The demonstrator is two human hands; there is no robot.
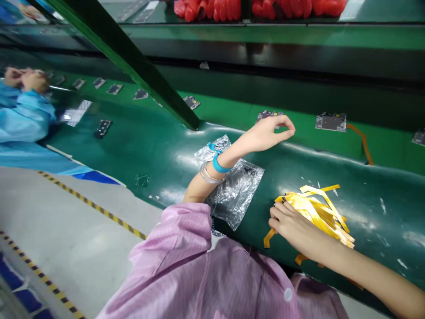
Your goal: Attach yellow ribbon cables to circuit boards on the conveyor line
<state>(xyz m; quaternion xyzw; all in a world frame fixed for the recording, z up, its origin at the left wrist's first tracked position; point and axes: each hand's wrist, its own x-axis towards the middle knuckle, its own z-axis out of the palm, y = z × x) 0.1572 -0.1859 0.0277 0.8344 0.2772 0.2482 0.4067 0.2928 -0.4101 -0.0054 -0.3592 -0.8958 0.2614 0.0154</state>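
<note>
My left hand (267,133) is over the near edge of the green conveyor, thumb and index fingertips pinched together, and no object shows between them. Just behind it lies a circuit board (265,115), partly covered by the hand. A blue wrist strap (219,165) and a clear bangle circle that wrist. On the worktop, my right hand (287,221) is curled against a pile of yellow flat flex cables (315,208), its fingers closed at the pile's left end. One strip (268,239) sticks out below the fingers. What exactly the fingertips grip is partly hidden.
Another circuit board (331,122), with an orange flex cable (363,141) attached, lies on the conveyor. A clear plastic bag (237,190) is under my left forearm. A green post (133,62) slants across. Far left, a co-worker's hands (28,79) are at work. Red items (212,9) line the shelf.
</note>
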